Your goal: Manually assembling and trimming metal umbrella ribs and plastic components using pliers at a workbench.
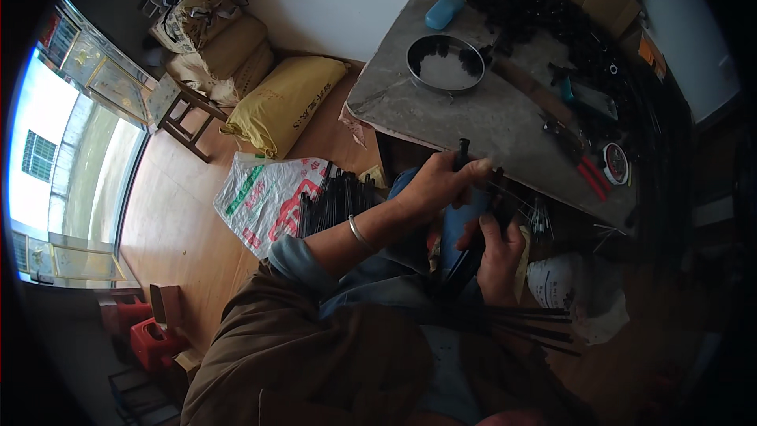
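Observation:
Close to the table's near edge, my left hand (pixel 451 180) is closed round a small black piece (pixel 464 147) whose knobbed end sticks up past the fingers. A silvery bracelet circles that wrist. Lower and to the right, my right hand (pixel 498 259) grips a slim black rod (pixel 464 270) that slants down toward my lap. Thin pale strands show between and beyond the hands; what they join is too small to tell. Several more black rods (pixel 536 323) lie across my lap, their ends poking out to the right.
A grey table (pixel 386 87) bears a round metal bowl (pixel 445 65), a heap of black parts (pixel 544 16), red-handled pliers (pixel 591 177) and a round tin (pixel 616 163). Left of me, black rods (pixel 339 201) rest on a white sack (pixel 252 197). A yellow sack (pixel 288 102) lies beyond.

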The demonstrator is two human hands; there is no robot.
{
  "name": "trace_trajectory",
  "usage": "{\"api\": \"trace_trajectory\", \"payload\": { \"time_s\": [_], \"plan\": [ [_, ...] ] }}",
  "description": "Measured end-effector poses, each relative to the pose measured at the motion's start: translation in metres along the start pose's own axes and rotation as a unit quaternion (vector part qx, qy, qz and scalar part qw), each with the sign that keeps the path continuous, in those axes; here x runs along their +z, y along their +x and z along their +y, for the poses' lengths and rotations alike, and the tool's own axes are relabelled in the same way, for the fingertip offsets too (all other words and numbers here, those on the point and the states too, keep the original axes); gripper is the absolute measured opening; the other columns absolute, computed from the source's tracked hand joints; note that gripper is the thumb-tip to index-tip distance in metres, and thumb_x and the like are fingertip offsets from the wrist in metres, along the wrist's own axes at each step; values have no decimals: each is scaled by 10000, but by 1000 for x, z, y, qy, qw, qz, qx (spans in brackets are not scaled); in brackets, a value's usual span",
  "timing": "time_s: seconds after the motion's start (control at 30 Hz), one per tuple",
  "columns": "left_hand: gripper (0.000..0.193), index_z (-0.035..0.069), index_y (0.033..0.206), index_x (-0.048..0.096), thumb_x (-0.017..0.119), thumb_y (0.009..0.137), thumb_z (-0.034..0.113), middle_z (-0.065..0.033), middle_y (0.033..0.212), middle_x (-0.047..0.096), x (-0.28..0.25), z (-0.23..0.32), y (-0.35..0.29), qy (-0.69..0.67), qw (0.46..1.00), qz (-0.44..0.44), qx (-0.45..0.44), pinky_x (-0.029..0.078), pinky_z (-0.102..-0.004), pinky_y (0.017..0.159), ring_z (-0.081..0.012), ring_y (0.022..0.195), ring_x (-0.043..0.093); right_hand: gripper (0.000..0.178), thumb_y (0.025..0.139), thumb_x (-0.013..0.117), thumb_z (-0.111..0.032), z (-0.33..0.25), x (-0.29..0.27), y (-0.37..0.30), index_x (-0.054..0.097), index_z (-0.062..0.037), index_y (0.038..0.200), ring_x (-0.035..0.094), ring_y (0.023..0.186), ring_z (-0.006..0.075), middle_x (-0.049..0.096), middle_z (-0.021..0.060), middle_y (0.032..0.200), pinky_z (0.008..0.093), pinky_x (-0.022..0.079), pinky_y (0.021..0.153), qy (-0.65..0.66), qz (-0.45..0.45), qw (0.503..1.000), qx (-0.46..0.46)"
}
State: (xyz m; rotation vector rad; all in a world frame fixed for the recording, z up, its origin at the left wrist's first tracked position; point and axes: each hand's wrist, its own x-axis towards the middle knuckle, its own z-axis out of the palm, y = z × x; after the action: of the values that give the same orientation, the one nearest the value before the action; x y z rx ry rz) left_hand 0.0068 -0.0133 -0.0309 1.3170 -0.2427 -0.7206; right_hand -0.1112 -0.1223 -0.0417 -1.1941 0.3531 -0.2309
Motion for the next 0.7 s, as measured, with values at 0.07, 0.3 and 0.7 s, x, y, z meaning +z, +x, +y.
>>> {"api": "trace_trajectory", "payload": {
  "time_s": [0.07,0.3,0.7],
  "plan": [
    [396,-16,1092,609,647,900,328,-7,725,559,-4,-6,-11,-16,999,-30,-11,392,-213,478,-62,564,482,139,928,536,-95,-1,-1,-1,576,11,1008,551,569,122,599,65,743,251,464,534,-7,9,1000,-5],
    [357,-56,1136,572,677,867,153,-45,708,628,14,-4,-23,81,996,10,29,483,-224,437,-90,527,598,181,955,521,-166,2,-1,1,571,-19,1048,564,558,116,591,50,743,252,476,495,-34,-16,999,-19],
    [321,-30,1090,574,690,858,159,-38,685,621,20,2,-22,80,996,23,18,471,-216,465,-72,555,591,163,959,506,-143,5,-5,3,575,-8,1019,567,551,121,599,49,759,250,473,496,-49,-4,998,-47]
  ]
}}
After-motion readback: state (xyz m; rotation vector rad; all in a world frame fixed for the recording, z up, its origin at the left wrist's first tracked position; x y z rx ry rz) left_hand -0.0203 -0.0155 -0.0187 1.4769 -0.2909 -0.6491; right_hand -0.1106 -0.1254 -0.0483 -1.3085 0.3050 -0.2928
